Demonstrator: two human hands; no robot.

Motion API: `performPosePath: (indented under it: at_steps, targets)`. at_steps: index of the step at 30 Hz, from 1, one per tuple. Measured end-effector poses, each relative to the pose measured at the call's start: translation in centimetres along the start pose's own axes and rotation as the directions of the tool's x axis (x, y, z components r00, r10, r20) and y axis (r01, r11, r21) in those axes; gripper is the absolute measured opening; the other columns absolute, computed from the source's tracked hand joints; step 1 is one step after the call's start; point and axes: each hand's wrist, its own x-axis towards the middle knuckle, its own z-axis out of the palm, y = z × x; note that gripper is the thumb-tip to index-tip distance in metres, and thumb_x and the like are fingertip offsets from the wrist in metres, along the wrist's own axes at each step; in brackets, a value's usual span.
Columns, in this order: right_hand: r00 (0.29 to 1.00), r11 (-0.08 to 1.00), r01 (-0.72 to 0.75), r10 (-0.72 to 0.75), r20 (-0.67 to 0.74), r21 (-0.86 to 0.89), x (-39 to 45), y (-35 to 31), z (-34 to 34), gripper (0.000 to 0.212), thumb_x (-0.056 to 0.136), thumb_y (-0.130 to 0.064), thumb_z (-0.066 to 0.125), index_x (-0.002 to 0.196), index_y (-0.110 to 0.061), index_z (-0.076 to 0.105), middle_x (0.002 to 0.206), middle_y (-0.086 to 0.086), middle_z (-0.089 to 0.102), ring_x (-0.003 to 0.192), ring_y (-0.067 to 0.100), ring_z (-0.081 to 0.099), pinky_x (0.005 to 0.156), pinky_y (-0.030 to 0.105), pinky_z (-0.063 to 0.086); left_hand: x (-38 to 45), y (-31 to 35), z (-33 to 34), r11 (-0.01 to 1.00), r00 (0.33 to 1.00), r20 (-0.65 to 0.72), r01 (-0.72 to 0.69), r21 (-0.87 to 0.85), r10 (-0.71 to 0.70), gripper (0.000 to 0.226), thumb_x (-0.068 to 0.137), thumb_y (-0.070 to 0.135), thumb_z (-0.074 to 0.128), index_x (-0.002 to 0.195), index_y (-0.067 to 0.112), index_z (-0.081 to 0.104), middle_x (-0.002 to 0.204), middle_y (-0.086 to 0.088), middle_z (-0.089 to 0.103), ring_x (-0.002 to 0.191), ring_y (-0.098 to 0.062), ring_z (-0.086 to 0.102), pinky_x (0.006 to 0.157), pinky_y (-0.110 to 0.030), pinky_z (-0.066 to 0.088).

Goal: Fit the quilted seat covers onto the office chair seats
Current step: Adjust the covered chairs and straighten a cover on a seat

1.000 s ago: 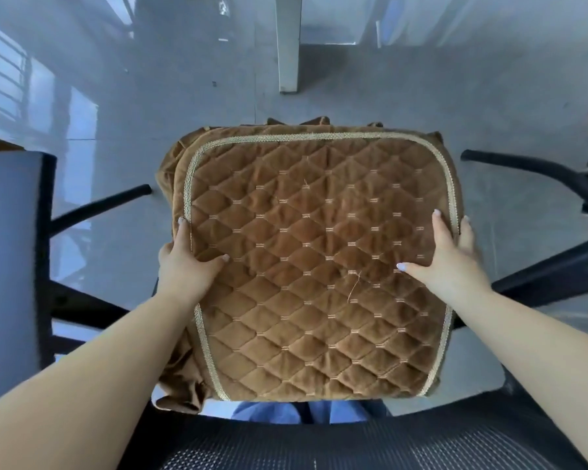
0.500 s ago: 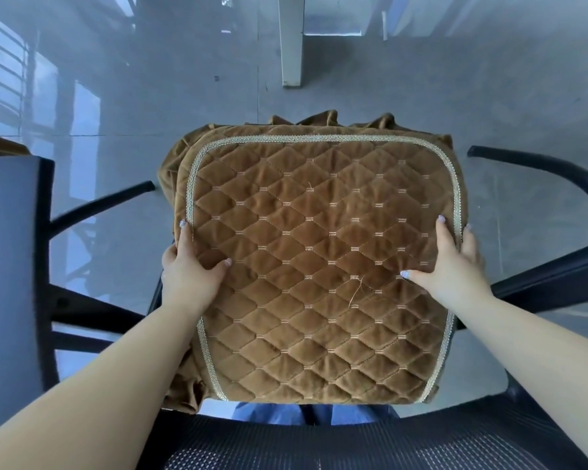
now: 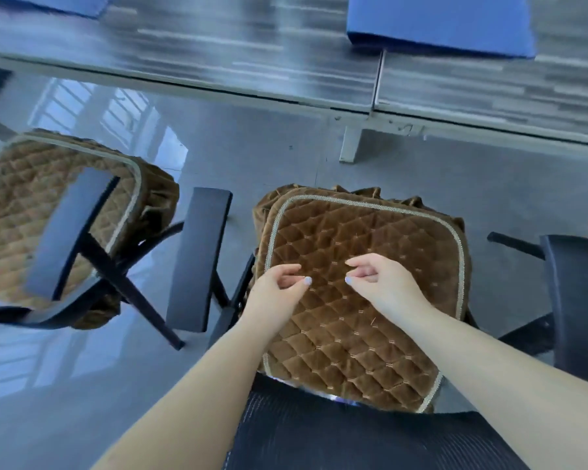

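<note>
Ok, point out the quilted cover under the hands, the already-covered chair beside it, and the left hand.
quilted cover [image 3: 381,337], head view, middle of its quilted top.
covered chair [image 3: 17,205], head view, quilted seat top left of the armrest.
left hand [image 3: 279,288], head view, back of the hand, fingers loosely curled.
</note>
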Motion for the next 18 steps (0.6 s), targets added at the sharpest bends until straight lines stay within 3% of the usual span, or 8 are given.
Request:
performPosePath:
  at_steps: [3, 7, 9, 13, 16, 18]
  targets:
    - [0.987, 0.987, 0.160, -0.160, -0.006, -0.008, -2.7, -6.8, 0.3, 0.016, 0.086, -0.027, 0.067, 0.098, -0.036, 0.060, 0.084, -0.026, 0.059, 0.077, -0.006, 0.060, 0.064, 0.002, 0.037, -4.1, 1.5, -3.7, 0.984, 0.997, -0.076, -0.018, -0.178, 0.005, 0.031, 0.088, 0.036, 0.063, 0.118, 0.029, 0.060, 0.106, 0.008, 0.068, 0.099, -0.010, 0.065, 0.093, -0.036, 0.052]
    - [0.950, 0.949, 0.312, -0.313, 0.019, 0.033, -7.0, -14.3, 1.6, 0.014, 0.084, -0.024, 0.069, 0.089, -0.037, 0.064, 0.082, -0.018, 0.065, 0.078, -0.010, 0.059, 0.065, 0.002, 0.041, -9.1, 1.5, -9.5, 0.908, 0.981, -0.194, -0.059, -0.416, -0.025, 0.022, 0.089, 0.035, 0.062, 0.110, 0.029, 0.060, 0.095, 0.009, 0.069, 0.083, -0.003, 0.066, 0.066, -0.018, 0.052]
    - [0.930, 0.931, 0.362, -0.364, 0.057, 0.037, -9.3, -17.9, 3.2, 0.014, 0.083, -0.024, 0.069, 0.089, -0.036, 0.064, 0.083, -0.016, 0.066, 0.076, -0.005, 0.060, 0.064, 0.003, 0.041, -11.8, 0.7, -13.0, 0.870, 0.967, -0.253, -0.114, -0.479, -0.012, 0.022, 0.090, 0.032, 0.062, 0.111, 0.026, 0.060, 0.095, 0.008, 0.068, 0.082, -0.002, 0.065, 0.066, -0.019, 0.050]
    - [0.881, 0.894, 0.445, -0.446, 0.159, 0.045, -14.2, -24.4, 8.9, 0.012, 0.083, -0.023, 0.069, 0.092, -0.031, 0.066, 0.080, -0.009, 0.066, 0.072, 0.002, 0.061, 0.065, 0.012, 0.044, -17.4, -2.2, -21.6, 0.807, 0.926, -0.378, -0.225, -0.546, 0.002, 0.013, 0.092, 0.028, 0.060, 0.104, 0.025, 0.063, 0.097, 0.003, 0.068, 0.085, -0.008, 0.065, 0.073, -0.025, 0.051]
    - [0.839, 0.865, 0.501, -0.496, 0.223, 0.035, -18.2, -28.5, 14.1, 0.012, 0.081, -0.025, 0.071, 0.088, -0.034, 0.066, 0.076, -0.012, 0.066, 0.067, -0.003, 0.060, 0.067, 0.013, 0.045, -21.5, -5.7, -28.7, 0.782, 0.888, -0.459, -0.284, -0.555, -0.004, 0.007, 0.092, 0.025, 0.061, 0.098, 0.024, 0.062, 0.095, 0.001, 0.067, 0.086, -0.011, 0.064, 0.078, -0.031, 0.052]
    - [0.822, 0.855, 0.517, -0.510, 0.253, 0.044, -20.6, -31.0, 17.6, 0.011, 0.081, -0.026, 0.071, 0.088, -0.034, 0.067, 0.074, -0.013, 0.066, 0.066, -0.004, 0.059, 0.069, 0.018, 0.046, -24.3, -8.4, -33.2, 0.776, 0.870, -0.492, -0.307, -0.551, -0.005, 0.010, 0.092, 0.025, 0.061, 0.101, 0.021, 0.062, 0.092, 0.003, 0.067, 0.084, -0.009, 0.064, 0.073, -0.029, 0.054]
